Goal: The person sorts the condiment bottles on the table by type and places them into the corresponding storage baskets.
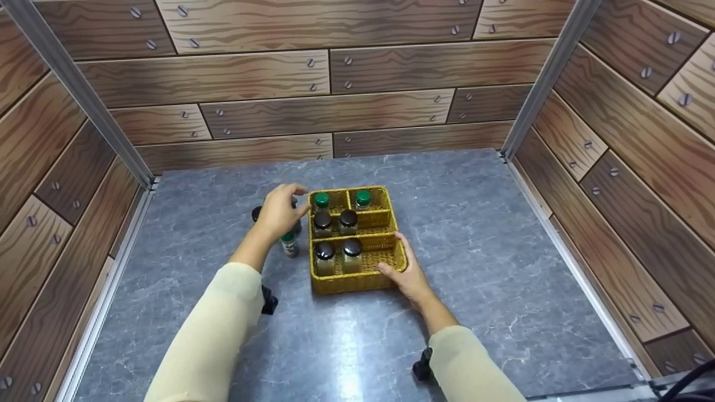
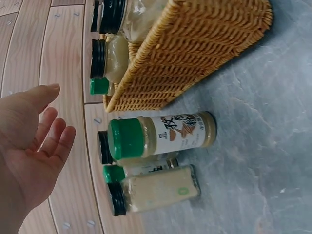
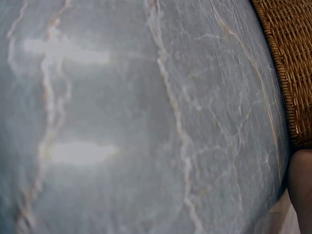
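Left hand (image 1: pixel 279 213)'s empty with fingers loosely bent near a green-capped jar (image 2: pixel 163 135) labelled what looks like 孜然粉, standing on the desk (image 1: pixel 475 240) beside the wicker basket (image 1: pixel 357 283) my right hand (image 1: pixel 412 280) grips.

A rectangular yellow-brown wicker basket (image 1: pixel 357 283) sits on a grey marbled tabletop (image 1: pixel 475 223), between the left hand (image 1: pixel 279 211) and the right hand (image 1: pixel 410 276), which is on its near right corner. Left of the right hand, the near compartment holds two clear black-lidded jars (image 1: pixel 352 259); two more stand behind, then two green-capped bottles (image 1: pixel 363 200), one per far compartment. Below the left hand stand four green- or black-capped bottles (image 2: pixel 178 132).
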Demonstrator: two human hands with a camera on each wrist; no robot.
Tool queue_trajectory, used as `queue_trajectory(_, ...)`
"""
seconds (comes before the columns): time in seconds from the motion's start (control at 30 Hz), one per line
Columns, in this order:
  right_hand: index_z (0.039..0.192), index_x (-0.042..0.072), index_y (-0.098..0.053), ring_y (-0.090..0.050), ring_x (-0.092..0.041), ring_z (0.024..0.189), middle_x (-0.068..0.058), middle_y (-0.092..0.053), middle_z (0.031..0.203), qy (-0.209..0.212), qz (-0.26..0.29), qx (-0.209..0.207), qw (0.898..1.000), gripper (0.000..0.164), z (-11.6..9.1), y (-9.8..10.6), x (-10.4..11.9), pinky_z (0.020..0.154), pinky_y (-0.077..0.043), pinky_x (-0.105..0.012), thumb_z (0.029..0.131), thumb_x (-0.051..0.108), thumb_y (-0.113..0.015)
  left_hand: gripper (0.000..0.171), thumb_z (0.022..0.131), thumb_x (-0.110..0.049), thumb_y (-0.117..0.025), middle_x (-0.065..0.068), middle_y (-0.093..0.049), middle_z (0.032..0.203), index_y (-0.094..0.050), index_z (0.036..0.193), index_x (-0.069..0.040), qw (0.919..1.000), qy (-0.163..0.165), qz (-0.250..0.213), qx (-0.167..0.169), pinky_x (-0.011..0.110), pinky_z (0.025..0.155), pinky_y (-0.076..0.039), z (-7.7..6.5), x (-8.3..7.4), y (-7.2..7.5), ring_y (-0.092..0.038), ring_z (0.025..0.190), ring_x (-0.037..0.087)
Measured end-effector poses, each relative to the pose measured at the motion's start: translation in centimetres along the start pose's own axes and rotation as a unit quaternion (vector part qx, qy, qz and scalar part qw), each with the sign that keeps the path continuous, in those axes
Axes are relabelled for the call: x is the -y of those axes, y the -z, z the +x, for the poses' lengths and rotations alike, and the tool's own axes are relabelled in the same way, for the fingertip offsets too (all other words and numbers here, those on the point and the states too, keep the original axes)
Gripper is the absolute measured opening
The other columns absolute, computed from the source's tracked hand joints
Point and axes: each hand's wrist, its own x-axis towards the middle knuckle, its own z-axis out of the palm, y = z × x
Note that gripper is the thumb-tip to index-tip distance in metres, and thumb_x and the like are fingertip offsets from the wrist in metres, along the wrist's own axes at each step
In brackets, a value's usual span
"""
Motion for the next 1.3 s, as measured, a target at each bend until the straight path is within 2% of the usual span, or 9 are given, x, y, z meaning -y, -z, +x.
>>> queue_trajectory(0.27, 0.172, 0.02, -0.027, -0.037, -0.043, 0.16, -0.022, -0.03, 0.177, 0.001, -0.013, -0.003, 1.0, 0.093, -0.1, 0.0, 0.0, 0.134, -0.028, -0.055, 0.095, 0.006, -0.079, 0.035, 0.1, -0.022, -0.079, 0.021, -0.071, 0.124, -0.073, 0.131, -0.007, 0.9994, -0.004, -0.017, -0.028, 0.05, 0.105, -0.057, -1.3, 1.4, -0.2, -0.069, 0.116, 0.036)
queue_trajectory(0.57, 0.171, 0.02, -0.027, -0.048, -0.045, 0.151, -0.023, -0.035, 0.174, 0.001, 0.0, -0.001, 1.0, 0.094, 0.0, 0.0, -0.1, 0.129, -0.039, -0.055, 0.095, 0.003, -0.078, 0.033, 0.1, -0.015, -0.079, 0.023, -0.071, 0.127, -0.072, 0.129, -0.001, 0.9981, 0.0, -0.045, -0.043, 0.051, 0.104, -0.06, -3.0, 2.9, -1.1, -0.071, 0.117, 0.038)
queue_trajectory(0.7, 0.171, 0.02, -0.027, -0.048, -0.044, 0.151, -0.023, -0.034, 0.174, 0.0, -0.001, -0.002, 1.0, 0.093, -0.1, 0.1, -0.1, 0.129, -0.04, -0.054, 0.095, 0.003, -0.078, 0.032, 0.099, -0.016, -0.08, 0.022, -0.072, 0.125, -0.074, 0.127, -0.002, 0.9966, 0.003, -0.051, -0.065, 0.052, 0.104, -0.058, -3.7, 3.6, -1.6, -0.071, 0.117, 0.039)
queue_trajectory(0.97, 0.171, 0.018, -0.026, -0.046, -0.045, 0.152, -0.025, -0.035, 0.173, 0.001, 0.002, 0.0, 1.0, 0.093, 0.0, -0.1, 0.0, 0.131, -0.037, -0.055, 0.095, 0.002, -0.078, 0.033, 0.095, -0.015, -0.084, 0.022, -0.07, 0.131, -0.074, 0.124, -0.002, 0.9928, 0.001, -0.053, -0.108, 0.053, 0.11, -0.055, -5.2, 5.0, -2.8, -0.069, 0.12, 0.038)
queue_trajectory(1.17, 0.171, 0.016, -0.026, -0.041, -0.044, 0.156, -0.024, -0.033, 0.175, 0.004, 0.006, 0.003, 1.0, 0.092, 0.0, 0.0, 0.0, 0.133, -0.032, -0.055, 0.096, 0.0, -0.076, 0.038, 0.095, -0.015, -0.084, 0.022, -0.069, 0.131, -0.071, 0.129, -0.002, 0.9911, 0.023, -0.073, -0.109, 0.054, 0.109, -0.055, -5.8, 6.0, -3.7, -0.069, 0.121, 0.039)
queue_trajectory(1.3, 0.171, 0.018, -0.027, -0.043, -0.043, 0.155, -0.022, -0.034, 0.174, 0.0, 0.01, 0.002, 1.0, 0.091, 0.0, 0.0, -0.1, 0.132, -0.033, -0.055, 0.095, 0.001, -0.077, 0.039, 0.095, -0.015, -0.084, 0.023, -0.07, 0.127, -0.07, 0.129, -0.001, 0.9891, 0.032, -0.089, -0.113, 0.054, 0.106, -0.056, -5.9, 6.4, -4.1, -0.07, 0.119, 0.04)
